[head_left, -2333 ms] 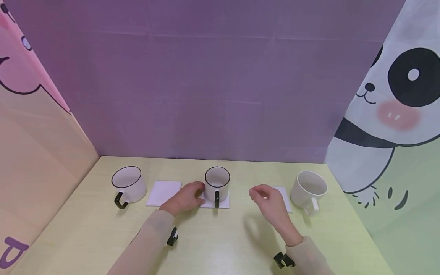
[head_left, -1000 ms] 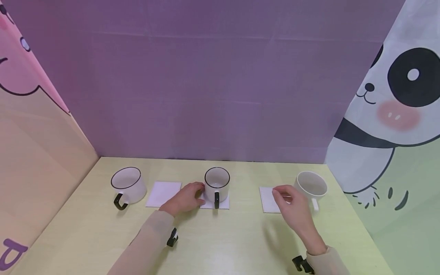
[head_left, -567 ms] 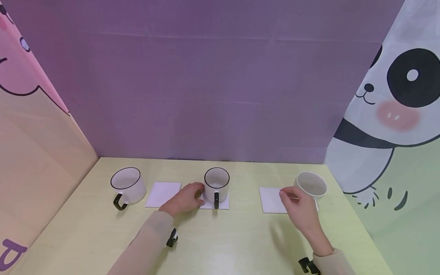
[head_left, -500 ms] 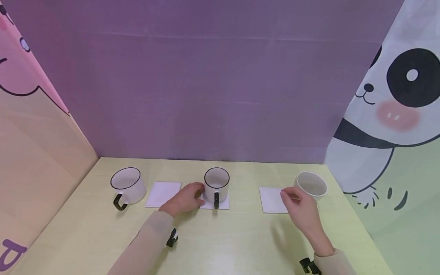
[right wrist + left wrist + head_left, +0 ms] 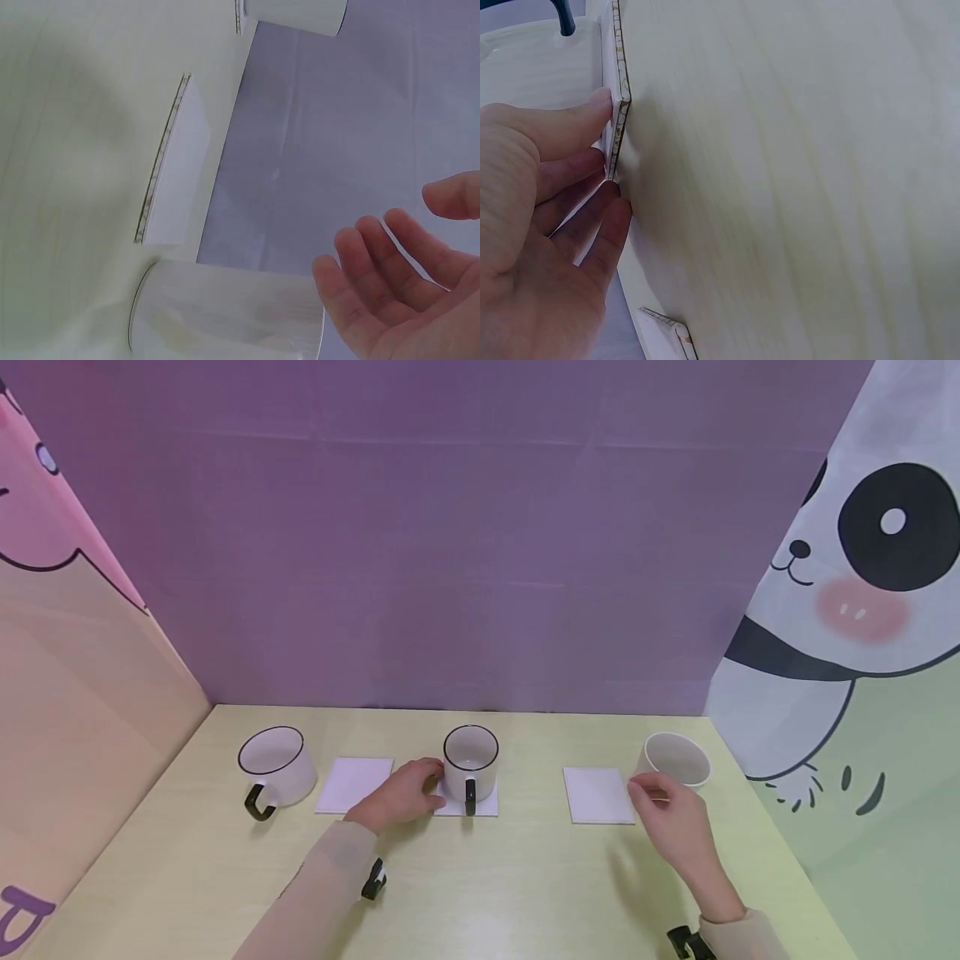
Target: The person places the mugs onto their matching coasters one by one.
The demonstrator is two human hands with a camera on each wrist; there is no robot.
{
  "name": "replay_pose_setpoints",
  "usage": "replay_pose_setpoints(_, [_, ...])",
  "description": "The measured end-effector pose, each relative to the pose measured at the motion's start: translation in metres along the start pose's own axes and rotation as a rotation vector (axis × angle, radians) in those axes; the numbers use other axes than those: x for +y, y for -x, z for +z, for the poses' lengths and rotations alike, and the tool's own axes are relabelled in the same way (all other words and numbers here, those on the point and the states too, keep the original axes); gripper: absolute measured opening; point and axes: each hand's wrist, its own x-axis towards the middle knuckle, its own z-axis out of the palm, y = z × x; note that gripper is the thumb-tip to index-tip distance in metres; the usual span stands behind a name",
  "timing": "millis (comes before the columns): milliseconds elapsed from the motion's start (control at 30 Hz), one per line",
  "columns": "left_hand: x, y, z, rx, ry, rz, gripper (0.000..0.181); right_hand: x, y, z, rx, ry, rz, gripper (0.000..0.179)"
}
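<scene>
From my distant seat I watch a person's two hands over a pale table [image 5: 525, 893]. The left hand [image 5: 401, 795] is at the left edge of the middle coaster [image 5: 490, 808], on which the middle mug [image 5: 470, 772] stands upright, its black handle facing the person. In the left wrist view I make out the thumb tip on the coaster's corner and the other fingers bent loosely beside it, a gap between thumb and fingers; whether any finger presses the mug itself, I cannot tell. That view cuts the mug off at its top corner. The right hand [image 5: 678, 818] holds nothing: its fingers curve softly, the thumb well clear of them, just beside the right mug [image 5: 675, 760]. It covers that mug's lower front and handle from the head camera, and I cannot judge whether a fingertip touches the wall; the right wrist view crops the mug at the bottom. The right coaster [image 5: 600, 795] lies bare to the left of this mug. On the far left, the left mug [image 5: 297, 781] stands on the wood, its black handle toward the person, near the left coaster [image 5: 351, 783], whose near right corner is hidden behind the left hand.
</scene>
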Motion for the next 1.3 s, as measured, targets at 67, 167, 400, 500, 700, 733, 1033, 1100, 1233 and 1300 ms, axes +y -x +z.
replay_pose_setpoints(67, [0.000,0.000,0.000,0.000,-0.002,-0.001,0.048,0.001,-0.001,-0.002,0.000,0.008,0.016,0.019])
replay_pose_setpoints(167, [0.000,0.001,0.000,-0.001,0.001,-0.007,0.048,0.002,-0.001,-0.006,0.003,0.010,0.038,0.020])
replay_pose_setpoints(400, [0.002,0.001,-0.001,0.003,0.002,0.002,0.047,0.004,0.000,-0.016,0.023,0.030,0.058,0.021])
replay_pose_setpoints(500, [0.003,0.001,-0.002,0.009,0.006,0.005,0.047,0.005,0.000,-0.020,0.036,0.042,0.064,0.021])
replay_pose_setpoints(700, [0.002,0.000,-0.001,0.007,0.013,0.003,0.047,0.011,-0.002,-0.025,0.065,0.052,0.071,0.022])
replay_pose_setpoints(733, [0.002,0.000,-0.001,0.007,0.012,0.002,0.047,0.012,-0.001,-0.025,0.070,0.049,0.072,0.022])
replay_pose_setpoints(1033, [0.000,-0.001,0.000,0.003,0.009,0.003,0.047,0.020,0.002,-0.027,0.128,0.045,0.076,0.018])
replay_pose_setpoints(1100, [0.000,-0.001,0.000,-0.002,0.007,-0.003,0.047,0.022,0.002,-0.028,0.133,0.052,0.077,0.019])
replay_pose_setpoints(1233, [0.000,0.000,0.000,-0.003,0.000,-0.006,0.047,0.027,0.002,-0.032,0.142,0.076,0.107,0.019])
replay_pose_setpoints(1300, [0.000,0.000,0.000,-0.005,0.002,-0.011,0.048,0.031,0.002,-0.034,0.142,0.097,0.127,0.020])
